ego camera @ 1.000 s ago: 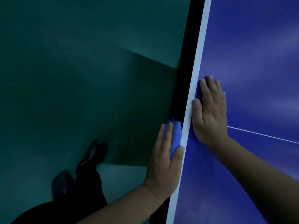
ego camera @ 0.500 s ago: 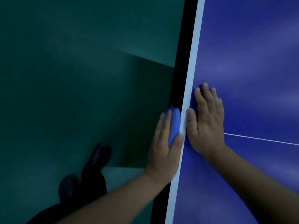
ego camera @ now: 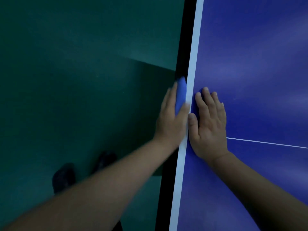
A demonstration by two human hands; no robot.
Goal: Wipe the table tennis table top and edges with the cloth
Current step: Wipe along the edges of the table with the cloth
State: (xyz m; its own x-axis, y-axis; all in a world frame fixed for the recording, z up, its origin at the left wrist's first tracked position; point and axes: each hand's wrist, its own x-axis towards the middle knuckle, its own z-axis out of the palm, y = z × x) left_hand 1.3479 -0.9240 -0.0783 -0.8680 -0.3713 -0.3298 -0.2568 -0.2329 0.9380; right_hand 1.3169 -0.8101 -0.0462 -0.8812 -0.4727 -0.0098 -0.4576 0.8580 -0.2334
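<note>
The table tennis table (ego camera: 250, 64) has a blue top with a white border line (ego camera: 195, 47) and a dark side edge (ego camera: 183, 39). A blue cloth (ego camera: 180, 95) lies against that side edge. My left hand (ego camera: 170, 120) presses it there with straight fingers, the thumb lying over the white line. My right hand (ego camera: 210, 124) rests flat on the blue top just inside the border, fingers spread and straight, beside the left hand.
A thin white centre line (ego camera: 266, 142) runs right from my right hand. Left of the table is dark green floor (ego camera: 83, 64). My two dark shoes (ego camera: 63, 177) stand on it at lower left.
My left hand has slid the cloth forward along the side edge and now lies level with my right hand. The right hand has stayed flat on the top.
</note>
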